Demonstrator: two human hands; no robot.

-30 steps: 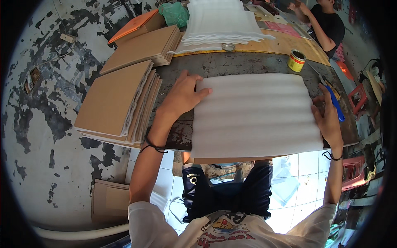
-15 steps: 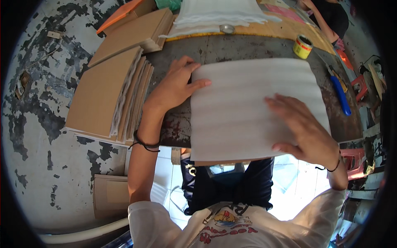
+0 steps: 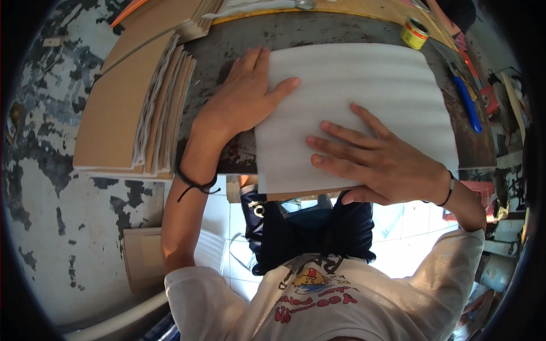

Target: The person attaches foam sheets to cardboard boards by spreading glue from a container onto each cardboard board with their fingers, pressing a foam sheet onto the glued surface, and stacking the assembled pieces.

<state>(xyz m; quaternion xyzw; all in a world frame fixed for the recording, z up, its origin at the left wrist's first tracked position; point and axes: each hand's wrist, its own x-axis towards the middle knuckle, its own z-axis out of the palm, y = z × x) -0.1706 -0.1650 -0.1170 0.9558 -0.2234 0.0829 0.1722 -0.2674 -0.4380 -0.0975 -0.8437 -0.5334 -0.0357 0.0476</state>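
Note:
A white foam sheet [image 3: 364, 79] lies on the dark worktable in front of me, its near edge reaching past the table's front. Brown cardboard [image 3: 301, 196] peeks out from under that edge. My left hand [image 3: 244, 96] presses on the sheet's left edge, fingers stretched out and thumb lying on the foam. Lower on the right, my right hand [image 3: 381, 162] rests flat with spread fingers, its thumb by the front edge. Neither hand grips anything.
Stacked cardboard panels with foam between them [image 3: 122, 108] stand at the left, with another cardboard stack [image 3: 162, 25] behind. A yellow-labelled tin [image 3: 414, 34] and a blue-handled tool [image 3: 467, 105] sit at the right. Another person's arm [image 3: 445, 17] shows at the far right.
My right hand has slid left and come down flat, fingers spreading. The fingers of my left hand have straightened along the edge. The whole view has shifted, so the table appears higher.

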